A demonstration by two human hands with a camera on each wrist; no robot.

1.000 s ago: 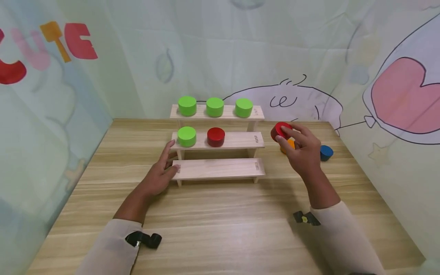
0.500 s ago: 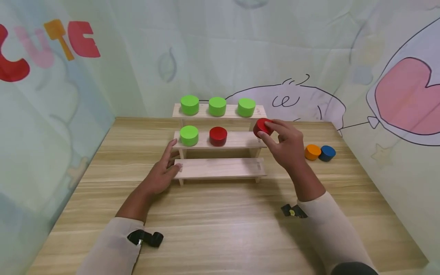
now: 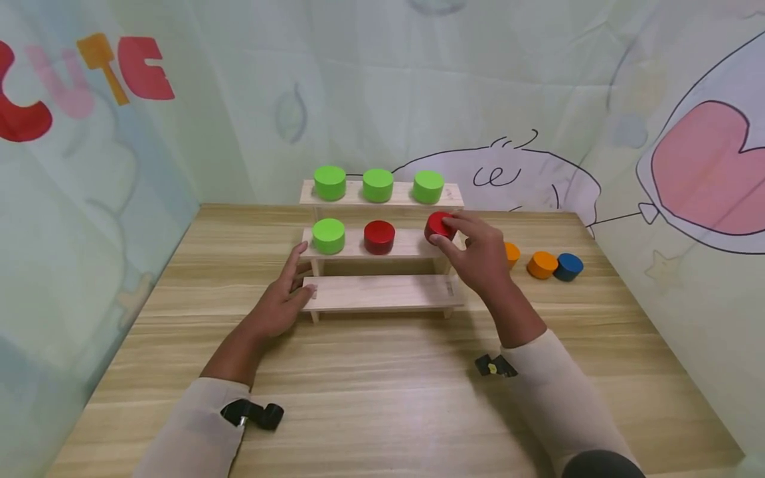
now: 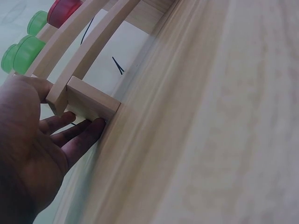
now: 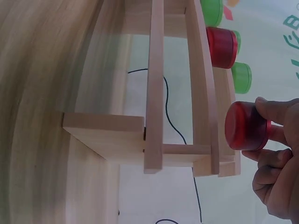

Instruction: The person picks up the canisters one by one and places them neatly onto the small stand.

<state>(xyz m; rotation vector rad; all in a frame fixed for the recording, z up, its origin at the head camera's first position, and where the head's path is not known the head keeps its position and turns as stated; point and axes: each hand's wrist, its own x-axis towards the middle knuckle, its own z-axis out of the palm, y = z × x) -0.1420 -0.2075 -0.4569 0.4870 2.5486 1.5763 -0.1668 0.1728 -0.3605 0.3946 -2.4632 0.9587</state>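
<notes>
My right hand pinches a red disc-shaped block between thumb and fingers. This block is at the right end of the middle tier of a three-tier wooden stand; in the right wrist view a small gap shows between the block and the plank. Another red block sits mid-tier, with a green block to its left. Along the top tier stand three green blocks. My left hand rests against the stand's left end, fingers touching its side panel.
Right of the stand, two orange blocks and a blue block lie on the wooden table; my right hand partly covers one orange block. A printed cloth encloses the table's back and sides.
My right hand has carried the red block leftward, from beside the stand to the middle tier's right end. Both orange blocks now show behind it. My left hand stays at the stand.
</notes>
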